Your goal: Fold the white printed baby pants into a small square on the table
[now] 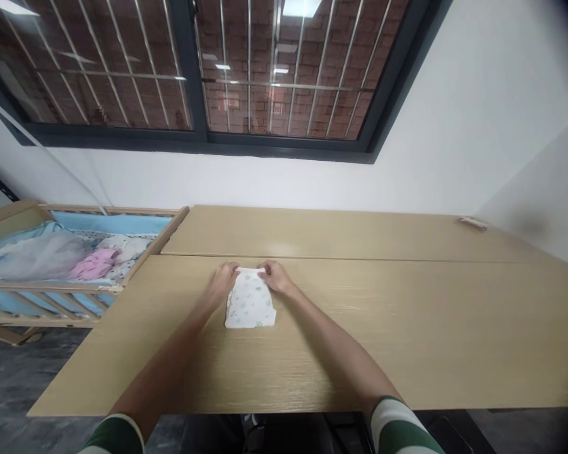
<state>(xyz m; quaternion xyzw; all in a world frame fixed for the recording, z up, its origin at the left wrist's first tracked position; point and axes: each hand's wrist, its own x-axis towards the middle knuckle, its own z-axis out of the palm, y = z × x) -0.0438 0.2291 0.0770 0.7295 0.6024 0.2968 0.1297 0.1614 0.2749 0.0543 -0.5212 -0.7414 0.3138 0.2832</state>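
Observation:
A small white cloth [250,301] with a faint scattered print lies flat on the wooden table [360,328], wider at its near edge than at its far edge. It looks like a folded baby garment, but its exact kind cannot be made out. My left hand [224,280] pinches its far left corner. At the far right corner, my right hand [275,276] has its fingers closed on the fabric. Both forearms reach in from the near edge of the table.
To the left stands a wooden crib [57,287] with blue lining, a pink cloth [94,263] and pale bedding inside. A small flat object [472,222] lies at the table's far right. Behind the table is a white wall with a barred window [284,107].

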